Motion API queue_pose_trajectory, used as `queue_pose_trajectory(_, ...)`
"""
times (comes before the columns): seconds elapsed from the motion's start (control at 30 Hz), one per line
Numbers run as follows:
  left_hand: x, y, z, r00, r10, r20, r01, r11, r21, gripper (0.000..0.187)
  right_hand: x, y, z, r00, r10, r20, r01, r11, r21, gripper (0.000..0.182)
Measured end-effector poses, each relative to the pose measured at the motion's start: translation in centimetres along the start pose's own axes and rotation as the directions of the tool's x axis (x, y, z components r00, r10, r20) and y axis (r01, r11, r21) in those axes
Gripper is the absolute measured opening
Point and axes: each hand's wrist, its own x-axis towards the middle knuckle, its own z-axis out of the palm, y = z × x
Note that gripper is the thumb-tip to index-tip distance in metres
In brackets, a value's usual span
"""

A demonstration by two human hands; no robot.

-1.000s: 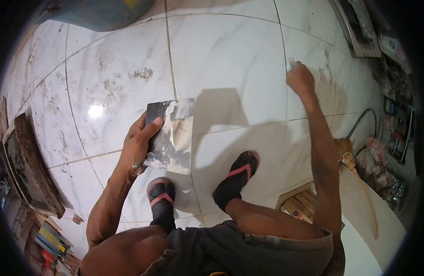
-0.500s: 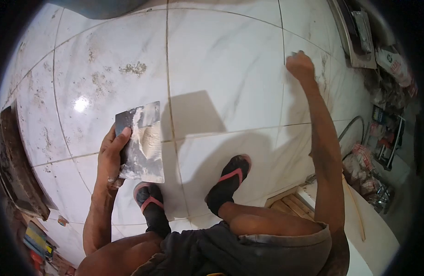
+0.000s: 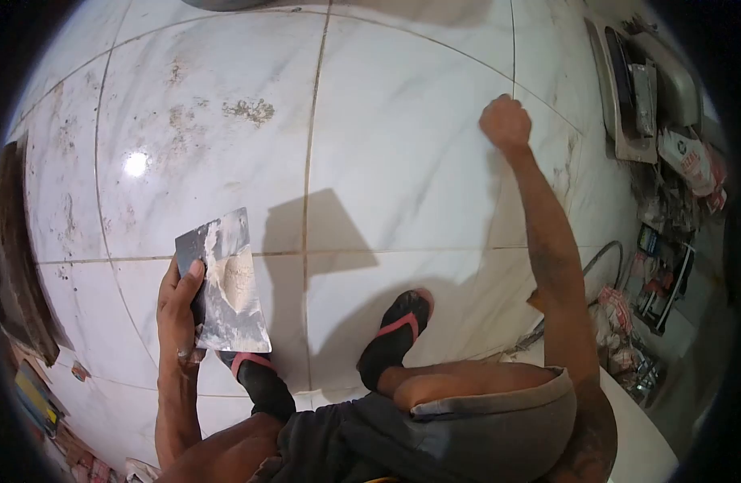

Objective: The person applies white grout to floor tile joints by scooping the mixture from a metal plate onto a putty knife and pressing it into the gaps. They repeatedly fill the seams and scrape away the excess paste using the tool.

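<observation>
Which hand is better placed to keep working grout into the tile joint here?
Right, probably. The right hand is pressed on the grout line between tiles, arm extended. The left hand is occupied holding the mortar board with paste, away from that joint.

The left hand [image 3: 180, 310] now sits lower and further left in the view than in the 2 earlier pictures, carrying the smeared board [image 3: 222, 282] with it; the board's bottom edge now lies over the left sandal [image 3: 246, 364]. The right hand [image 3: 506, 122] has slid along the tile joint [image 3: 513, 48], further from the body, closed at the line. The blue object at the top edge has dropped out of view.
</observation>
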Motion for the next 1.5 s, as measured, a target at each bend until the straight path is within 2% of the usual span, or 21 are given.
queue_pose_trajectory(0.07,-0.4,-0.4,0.1,0.999,0.017,-0.028,-0.017,1.000,-0.011,0.051,0.4,-0.4,0.3,0.992,-0.127,0.025,0.128,0.990,-0.052,0.029)
queue_pose_trajectory(0.13,-0.6,-0.7,0.3,0.998,0.028,-0.047,-0.030,0.999,-0.026,0.051,1.8,2.1,-1.1,0.847,-0.498,0.184,0.531,0.775,-0.344,0.025)
queue_pose_trajectory(0.17,-0.7,-0.8,0.5,0.998,0.029,-0.052,-0.031,0.999,-0.036,0.051,1.6,1.9,-4.1,0.962,-0.143,0.233,0.146,0.989,0.005,0.024)
queue_pose_trajectory(0.2,-0.9,-0.9,0.6,0.998,0.030,-0.055,-0.032,0.998,-0.045,0.051,1.5,1.5,-7.2,0.940,0.233,0.248,-0.307,0.895,0.324,0.023)
queue_pose_trajectory(0.23,-1.0,-1.0,0.5,0.999,0.018,-0.026,-0.019,0.998,-0.055,0.051,1.9,2.5,-6.8,0.984,0.027,0.175,-0.045,0.994,0.099,0.024)
queue_pose_trajectory(0.3,-0.8,-1.2,0.2,0.999,-0.002,0.041,0.005,0.998,-0.069,0.051,3.4,5.1,-4.9,0.899,-0.395,0.187,0.437,0.816,-0.377,0.026)
queue_pose_trajectory(0.37,-0.7,-1.0,0.7,0.998,-0.024,0.059,0.026,0.999,-0.041,0.050,2.5,1.0,-2.8,0.997,0.067,-0.023,-0.065,0.994,0.085,0.025)
queue_pose_trajectory(0.4,-0.7,-0.9,1.0,0.997,-0.031,0.067,0.033,0.999,-0.025,0.050,1.9,-0.3,-1.8,0.991,-0.106,-0.081,0.108,0.994,0.024,0.023)
queue_pose_trajectory(0.43,-0.7,-0.6,1.4,0.997,-0.022,0.074,0.024,0.999,-0.025,0.049,1.8,-1.9,-1.6,0.986,-0.138,-0.097,0.130,0.987,-0.090,0.024)
queue_pose_trajectory(0.5,-1.4,0.0,2.4,0.996,-0.016,0.091,0.018,0.999,-0.026,0.048,2.2,-1.0,-4.9,0.972,-0.233,-0.044,0.230,0.971,-0.059,0.026)
queue_pose_trajectory(0.57,-1.9,0.6,2.6,0.994,0.007,0.112,-0.003,0.999,-0.035,0.048,3.2,2.6,-8.5,0.964,-0.267,-0.001,0.267,0.961,-0.077,0.026)
queue_pose_trajectory(0.63,-2.2,0.4,2.7,0.995,0.027,0.098,-0.021,0.998,-0.057,0.048,5.3,3.7,-8.9,0.999,-0.009,0.054,0.002,0.991,0.130,0.028)
queue_pose_trajectory(0.7,-1.9,-0.1,2.0,0.995,0.014,0.102,-0.009,0.999,-0.052,0.048,5.4,4.4,-9.7,0.969,-0.212,0.126,0.228,0.965,-0.132,0.029)
queue_pose_trajectory(0.8,-1.8,-0.4,2.0,0.994,-0.015,0.105,0.021,0.998,-0.055,0.048,6.2,1.5,-4.1,0.973,-0.228,-0.035,0.219,0.960,-0.175,0.029)
queue_pose_trajectory(0.83,-1.9,-0.4,2.1,0.994,-0.024,0.102,0.030,0.998,-0.061,0.048,6.0,-0.5,-3.8,0.987,-0.148,-0.054,0.145,0.987,-0.069,0.026)
queue_pose_trajectory(0.97,-1.9,-0.2,2.1,0.995,-0.001,0.101,0.009,0.997,-0.078,0.048,10.4,3.1,-4.6,0.904,-0.427,0.031,0.424,0.881,-0.211,0.029)
queue_pose_trajectory(1.1,-1.8,-0.4,1.6,0.996,-0.022,0.082,0.029,0.996,-0.082,0.048,9.7,3.8,-9.6,0.998,0.042,-0.042,-0.038,0.995,0.087,0.026)
queue_pose_trajectory(1.23,-1.7,-0.1,1.6,0.995,-0.024,0.099,0.034,0.994,-0.099,0.047,9.1,1.1,-4.4,0.981,-0.194,-0.024,0.193,0.981,-0.036,0.039)
queue_pose_trajectory(1.33,-1.6,-0.3,1.4,0.994,-0.008,0.110,0.020,0.994,-0.104,0.047,8.7,-0.2,-4.9,0.980,-0.201,0.008,0.201,0.979,-0.038,0.039)
queue_pose_trajectory(1.43,-1.8,0.1,1.7,0.993,-0.010,0.114,0.023,0.993,-0.118,0.046,10.4,4.8,-9.6,0.975,0.056,0.213,-0.155,0.864,0.480,0.036)
queue_pose_trajectory(1.5,-1.8,0.0,1.7,0.994,-0.007,0.112,0.021,0.992,-0.123,0.046,10.5,6.0,-9.7,0.996,0.067,0.061,-0.082,0.957,0.278,0.036)
